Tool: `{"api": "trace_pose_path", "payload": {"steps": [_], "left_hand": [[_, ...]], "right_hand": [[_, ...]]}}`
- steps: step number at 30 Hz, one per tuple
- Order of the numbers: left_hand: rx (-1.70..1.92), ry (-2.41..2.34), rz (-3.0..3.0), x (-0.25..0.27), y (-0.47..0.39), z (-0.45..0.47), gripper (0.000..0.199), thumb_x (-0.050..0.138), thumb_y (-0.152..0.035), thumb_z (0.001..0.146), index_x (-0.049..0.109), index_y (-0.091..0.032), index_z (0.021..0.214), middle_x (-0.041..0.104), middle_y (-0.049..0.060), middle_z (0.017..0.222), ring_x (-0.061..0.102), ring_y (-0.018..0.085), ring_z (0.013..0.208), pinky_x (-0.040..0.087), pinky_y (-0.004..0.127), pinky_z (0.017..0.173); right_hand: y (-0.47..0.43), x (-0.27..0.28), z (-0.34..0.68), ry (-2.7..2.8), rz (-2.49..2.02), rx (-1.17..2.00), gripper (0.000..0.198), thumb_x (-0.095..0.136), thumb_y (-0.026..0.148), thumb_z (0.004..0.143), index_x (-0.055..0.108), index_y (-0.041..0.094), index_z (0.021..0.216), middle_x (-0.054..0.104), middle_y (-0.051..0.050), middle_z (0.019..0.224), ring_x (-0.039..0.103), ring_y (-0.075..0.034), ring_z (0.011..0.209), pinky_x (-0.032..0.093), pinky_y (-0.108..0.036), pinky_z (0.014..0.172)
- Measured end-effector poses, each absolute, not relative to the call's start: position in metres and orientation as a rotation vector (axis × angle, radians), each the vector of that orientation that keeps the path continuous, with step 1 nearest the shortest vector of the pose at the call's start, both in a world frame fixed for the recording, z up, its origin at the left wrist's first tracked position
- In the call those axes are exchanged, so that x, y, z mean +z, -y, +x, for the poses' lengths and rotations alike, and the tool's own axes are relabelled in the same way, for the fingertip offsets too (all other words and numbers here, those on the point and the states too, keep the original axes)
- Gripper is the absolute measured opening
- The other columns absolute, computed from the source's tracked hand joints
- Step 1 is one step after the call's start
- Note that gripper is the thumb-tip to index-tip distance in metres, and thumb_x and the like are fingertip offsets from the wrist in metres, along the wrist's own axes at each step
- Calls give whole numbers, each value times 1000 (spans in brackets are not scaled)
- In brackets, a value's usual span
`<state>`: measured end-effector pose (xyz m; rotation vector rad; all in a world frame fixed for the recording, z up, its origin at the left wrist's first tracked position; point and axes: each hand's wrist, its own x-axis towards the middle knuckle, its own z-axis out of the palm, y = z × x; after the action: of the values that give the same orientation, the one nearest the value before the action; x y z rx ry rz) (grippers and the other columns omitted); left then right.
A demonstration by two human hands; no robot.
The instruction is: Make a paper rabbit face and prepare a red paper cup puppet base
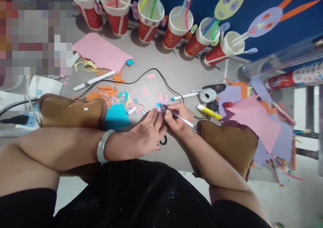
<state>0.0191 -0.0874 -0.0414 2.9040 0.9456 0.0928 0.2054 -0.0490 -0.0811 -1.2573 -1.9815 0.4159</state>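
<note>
My right hand (180,118) grips a slim pen (183,119) with a clear barrel and dark front end. The pen's tip is at a small paper cutout with pink ear-like strips (163,97) and a blue bit. My left hand (148,128) lies palm down with fingers extended, their tips beside the cutout, partly hiding it. Below that hand a black loop (164,140) shows, and a pointed metal tip (144,111) pokes out above it; they look like scissors, mostly covered. A blue paper sheet (117,116) lies left of my left hand.
Red paper cups (178,27) with straws and paper faces line the back. Brown cushions (72,111) flank my arms. Paper scraps (108,92) and a black cable (161,73) lie ahead. A yellow marker (209,111), tape roll (208,95) and pink paper (259,118) are right.
</note>
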Motion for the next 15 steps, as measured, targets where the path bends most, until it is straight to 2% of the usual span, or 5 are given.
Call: {"api": "trace_pose_path", "payload": {"steps": [3,9,15], "left_hand": [[97,-934,2923,-42,87,19,91,76,-66,78,58,2,134,58,38,138,57,47,133,38,61,115],[87,-952,2936,-42,88,19,91,75,-67,78,57,1,136,58,35,140,57,46,133,38,61,115],[67,-949,2908,-42,88,19,89,76,-64,79,57,1,136,56,36,141,56,47,134,36,61,116]], "right_hand": [[49,-81,206,1979,-1250,412,8,60,25,89,60,25,98,77,-3,92,74,-18,75,62,-32,68],[49,-80,205,1973,-1272,363,5,61,26,90,59,24,94,76,-2,85,71,-16,67,59,-30,62],[50,-80,205,1963,-1259,403,5,60,27,91,60,24,94,77,-4,90,74,-18,74,60,-31,65]]}}
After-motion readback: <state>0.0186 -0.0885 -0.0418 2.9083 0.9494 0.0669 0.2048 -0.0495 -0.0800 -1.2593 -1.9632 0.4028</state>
